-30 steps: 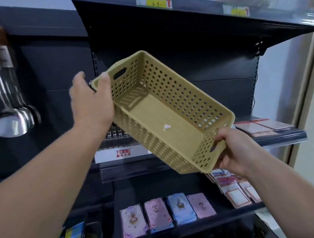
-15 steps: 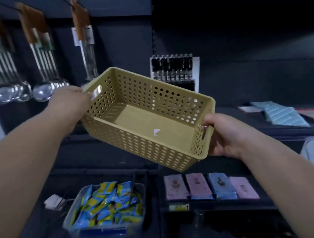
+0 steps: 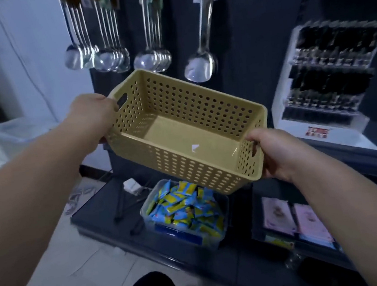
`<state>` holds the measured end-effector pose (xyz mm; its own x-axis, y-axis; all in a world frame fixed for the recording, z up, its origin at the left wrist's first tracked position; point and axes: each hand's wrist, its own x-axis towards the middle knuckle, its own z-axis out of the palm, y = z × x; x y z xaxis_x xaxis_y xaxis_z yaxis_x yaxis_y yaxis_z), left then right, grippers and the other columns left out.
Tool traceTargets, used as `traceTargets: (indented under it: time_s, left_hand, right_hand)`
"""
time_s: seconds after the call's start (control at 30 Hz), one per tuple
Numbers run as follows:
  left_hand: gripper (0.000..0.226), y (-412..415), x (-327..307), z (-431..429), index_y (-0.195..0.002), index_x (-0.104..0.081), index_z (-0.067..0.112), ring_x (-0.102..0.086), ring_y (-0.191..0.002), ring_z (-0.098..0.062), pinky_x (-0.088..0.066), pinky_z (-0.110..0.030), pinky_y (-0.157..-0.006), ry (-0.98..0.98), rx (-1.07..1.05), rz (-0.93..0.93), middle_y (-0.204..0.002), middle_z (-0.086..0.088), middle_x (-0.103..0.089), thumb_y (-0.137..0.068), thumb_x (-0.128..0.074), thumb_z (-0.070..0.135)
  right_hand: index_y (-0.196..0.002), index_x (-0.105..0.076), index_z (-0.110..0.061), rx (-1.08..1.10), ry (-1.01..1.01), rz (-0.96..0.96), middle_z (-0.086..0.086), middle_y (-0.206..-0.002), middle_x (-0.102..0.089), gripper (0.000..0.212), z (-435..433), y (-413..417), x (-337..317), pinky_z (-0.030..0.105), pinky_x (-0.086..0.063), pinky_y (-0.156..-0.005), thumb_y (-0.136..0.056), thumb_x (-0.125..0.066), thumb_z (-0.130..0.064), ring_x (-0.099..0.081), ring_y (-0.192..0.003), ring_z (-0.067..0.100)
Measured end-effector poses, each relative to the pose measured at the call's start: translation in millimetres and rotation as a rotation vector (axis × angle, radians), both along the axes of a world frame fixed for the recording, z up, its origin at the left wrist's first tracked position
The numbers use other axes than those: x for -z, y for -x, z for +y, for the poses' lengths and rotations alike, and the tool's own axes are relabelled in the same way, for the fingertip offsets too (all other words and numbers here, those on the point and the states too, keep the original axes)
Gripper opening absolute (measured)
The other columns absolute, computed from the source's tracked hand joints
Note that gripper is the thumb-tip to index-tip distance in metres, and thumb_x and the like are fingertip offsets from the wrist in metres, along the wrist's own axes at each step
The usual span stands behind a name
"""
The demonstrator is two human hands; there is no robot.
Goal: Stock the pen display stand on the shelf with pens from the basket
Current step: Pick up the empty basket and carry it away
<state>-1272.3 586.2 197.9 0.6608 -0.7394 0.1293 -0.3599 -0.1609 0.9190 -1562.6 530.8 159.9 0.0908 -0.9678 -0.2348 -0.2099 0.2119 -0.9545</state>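
**Basket swinging left of the stand, both hands carrying it**

Shifting since half a second ago: the stand [image 3: 326, 80], then behind the basket [image 3: 190, 102], is now sitting off to its right and apart from it. The hanging ladles [image 3: 154, 57] are now showing directly behind the basket.

- Basket: tan, perforated, being held in the air in front of the dark shelving. It is tilting, with its left end higher than its right. One small white scrap [image 3: 194, 147] is lying on its bottom.
- Left hand [image 3: 90, 116]: gripping the basket's left end, with fingers curling at the handle slot.
- Right hand [image 3: 275, 154]: gripping the right end, with the thumb hooking over the rim by the other slot. The hands are apart, one at each end.
- Stand: white, tiered, standing on the shelf [image 3: 338, 147] at the right. Rows of dark pens [image 3: 326, 40] are filling it. Detail is blurring.
- Tub [image 3: 222, 212]: clear, sitting below the basket and holding blue and yellow packets [image 3: 186, 211].
- Cards [image 3: 294, 217]: pink, lying flat on a lower shelf to the right of the tub.
- Floor [image 3: 55, 263]: pale tile, showing at lower left.
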Motion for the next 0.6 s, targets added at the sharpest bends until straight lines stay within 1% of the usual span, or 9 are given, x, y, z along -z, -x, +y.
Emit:
traceTargets:
  time_s: [0.1,0.17,0.23,0.27,0.3,0.4,0.47,0.57,0.6]
  left_hand:
    - [0.008,-21.3,15.3,-16.0,-0.092,-0.060,0.012,-0.055,-0.067,-0.024,-0.052,-0.033,-0.061,-0.029,-0.006,-0.003,-0.080,-0.009,-0.056,-0.090,-0.053,0.013]
    - [0.008,-32.9,25.2,-28.0,-0.088,-0.061,0.012,-0.056,-0.071,-0.025,-0.052,-0.032,-0.058,-0.062,-0.007,0.008,-0.087,-0.009,-0.057,-0.090,-0.054,0.014]
    - [0.015,-41.5,33.2,-41.1,-0.077,-0.063,0.019,-0.060,-0.079,-0.029,-0.054,-0.033,-0.048,-0.109,-0.042,0.074,-0.099,-0.011,-0.058,-0.089,-0.054,0.016]
    - [0.018,-43.6,36.0,-48.4,-0.074,-0.062,0.022,-0.061,-0.081,-0.032,-0.055,-0.035,-0.044,-0.127,-0.053,0.090,-0.102,-0.012,-0.059,-0.090,-0.053,0.018]
    - [0.019,-45.5,38.1,-55.8,-0.074,-0.061,0.022,-0.061,-0.082,-0.033,-0.056,-0.038,-0.045,-0.149,-0.055,0.082,-0.103,-0.013,-0.059,-0.091,-0.052,0.019]
    - [0.019,-54.8,39.6,-76.5,-0.080,-0.055,0.010,-0.058,-0.086,-0.035,-0.057,-0.046,-0.066,-0.211,-0.069,0.037,-0.093,-0.012,-0.057,-0.096,-0.047,0.016]
    - [0.013,-64.8,35.6,-88.3,-0.088,-0.054,0.010,-0.056,-0.086,-0.031,-0.053,-0.048,-0.075,-0.236,-0.070,0.044,-0.084,-0.011,-0.056,-0.097,-0.046,0.017]
    - [0.013,-85.2,22.5,-104.2,-0.093,-0.056,0.010,-0.057,-0.084,-0.031,-0.054,-0.050,-0.078,-0.272,-0.125,0.079,-0.093,-0.014,-0.059,-0.095,-0.047,0.018]
    - [0.013,-91.3,18.4,-108.0,-0.094,-0.057,0.010,-0.058,-0.082,-0.031,-0.054,-0.050,-0.078,-0.272,-0.143,0.087,-0.095,-0.014,-0.059,-0.095,-0.047,0.019]
  right_hand:
    - [-0.119,-0.058,-0.019,-0.031,-0.016,0.033,0.011,-0.104,-0.071,0.027,-20.1,-23.8,12.2,0.034,-0.056,-0.053,-0.093,-0.050,-0.021,-0.070,-0.089,0.028]
    - [-0.118,-0.058,-0.020,-0.046,-0.028,0.047,0.011,-0.103,-0.071,0.027,-34.3,-33.2,21.1,0.035,-0.058,-0.056,-0.092,-0.051,-0.020,-0.069,-0.090,0.028]
    - [-0.117,-0.057,-0.021,-0.066,-0.045,0.062,0.010,-0.104,-0.070,0.027,-50.6,-40.3,27.8,0.040,-0.060,-0.068,-0.091,-0.053,-0.018,-0.069,-0.092,0.028]
    - [-0.116,-0.056,-0.021,-0.074,-0.057,0.068,0.010,-0.104,-0.070,0.025,-59.1,-43.8,30.5,0.039,-0.059,-0.069,-0.091,-0.053,-0.018,-0.068,-0.093,0.027]
    - [-0.116,-0.056,-0.021,-0.082,-0.069,0.076,0.009,-0.104,-0.069,0.024,-68.9,-47.3,32.4,0.037,-0.057,-0.068,-0.092,-0.052,-0.017,-0.068,-0.093,0.027]
    - [-0.115,-0.055,-0.021,-0.120,-0.096,0.096,0.008,-0.104,-0.068,0.025,-98.3,-61.8,32.2,0.036,-0.056,-0.066,-0.092,-0.051,-0.014,-0.066,-0.093,0.026]
    - [-0.115,-0.057,-0.022,-0.151,-0.114,0.102,0.006,-0.104,-0.069,0.027,-118.3,-75.3,27.3,0.036,-0.056,-0.066,-0.091,-0.050,-0.013,-0.066,-0.094,0.025]
    - [-0.115,-0.057,-0.022,-0.187,-0.139,0.128,0.007,-0.106,-0.068,0.029,-150.1,-100.1,14.8,0.043,-0.057,-0.078,-0.088,-0.051,-0.014,-0.065,-0.096,0.027]
    - [-0.115,-0.057,-0.022,-0.200,-0.143,0.128,0.007,-0.106,-0.068,0.029,-158.8,-109.0,9.4,0.043,-0.057,-0.079,-0.088,-0.051,-0.014,-0.065,-0.096,0.028]
